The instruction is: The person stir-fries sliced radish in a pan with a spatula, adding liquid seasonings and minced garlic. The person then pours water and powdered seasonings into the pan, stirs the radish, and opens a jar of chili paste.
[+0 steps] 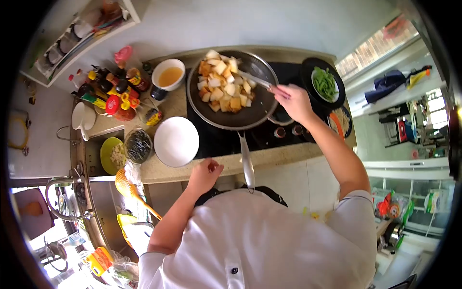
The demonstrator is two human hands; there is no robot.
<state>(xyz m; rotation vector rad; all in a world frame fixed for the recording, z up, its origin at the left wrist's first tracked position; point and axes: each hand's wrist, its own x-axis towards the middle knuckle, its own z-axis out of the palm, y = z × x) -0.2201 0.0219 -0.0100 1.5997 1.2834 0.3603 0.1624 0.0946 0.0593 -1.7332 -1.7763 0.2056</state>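
In the head view, my right hand [292, 102] is closed around the handle of a metal spatula [257, 79]. Its far end reaches into the frying pan [267, 103], hidden by the food. Pale chunks with browned sides [224, 86] are heaped in the left half of the pan. The pan sits on the black cooktop [211, 144], its steel handle [247, 161] pointing toward my body. My left hand [206, 174] hovers by the counter's front edge, fingers curled, with nothing visible in it. A white bowl [176, 141] is nearest to it.
Right of the pan, green vegetables [325, 84] lie on a plate over a black pan [308, 72]. Sauce bottles [108, 86], a bowl of yellowish liquid [171, 75] and a glass bowl of dark food [138, 145] stand left. An orange slotted ladle [126, 185] lies by the sink.
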